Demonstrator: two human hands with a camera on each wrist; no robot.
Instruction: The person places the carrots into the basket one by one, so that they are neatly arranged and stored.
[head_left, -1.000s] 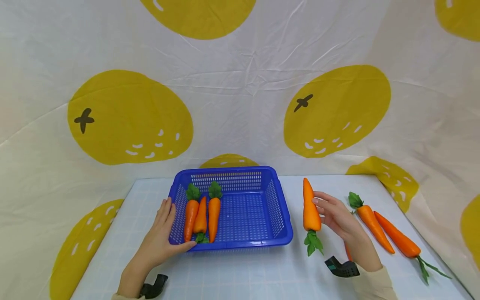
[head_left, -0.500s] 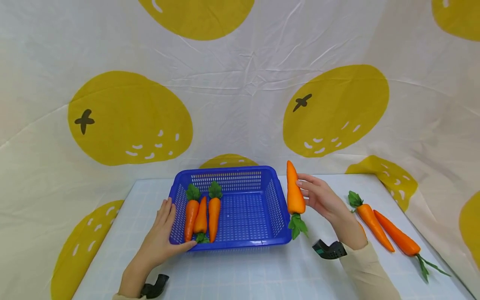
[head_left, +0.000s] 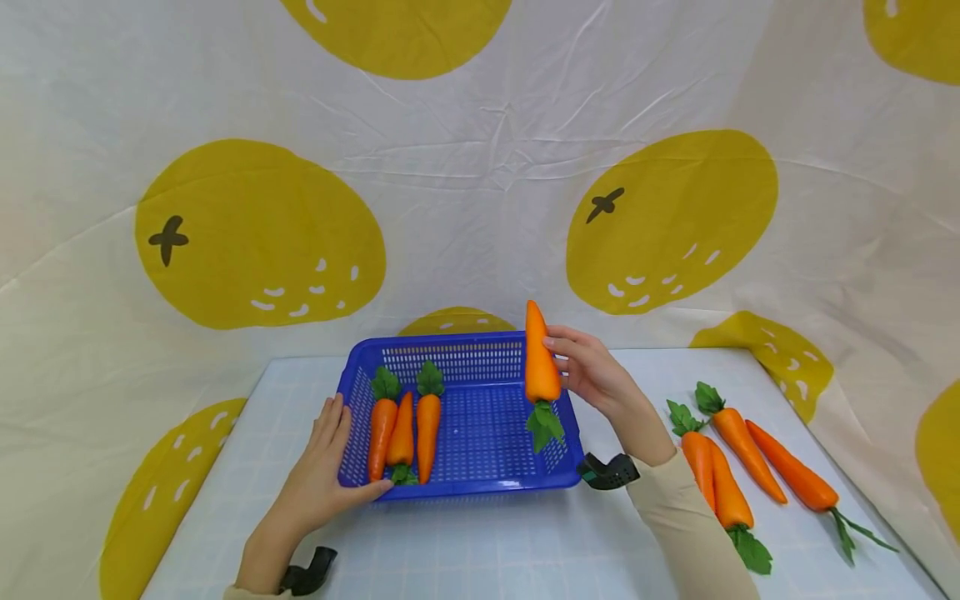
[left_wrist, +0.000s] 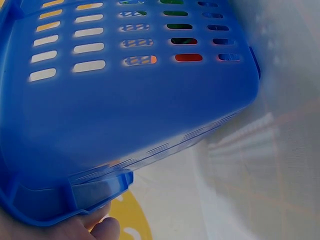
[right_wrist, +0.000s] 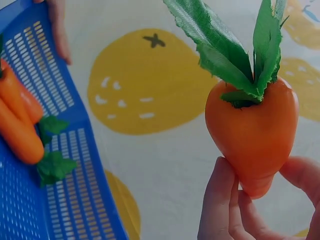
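At the near-left corner of the basket (head_left: 480,487), the left grip (head_left: 330,467) lies with fingers straight against its side; farther off, over the right end, the right grip (head_left: 592,367) pinches the raised carrot (head_left: 541,362) by its taper. It looks light, firm, smooth; probably surer held nearer the thick shoulder.

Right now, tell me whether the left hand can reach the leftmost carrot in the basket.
Likely yes: only the basket wall stands between the left hand and the leftmost carrot, with the way from above open.
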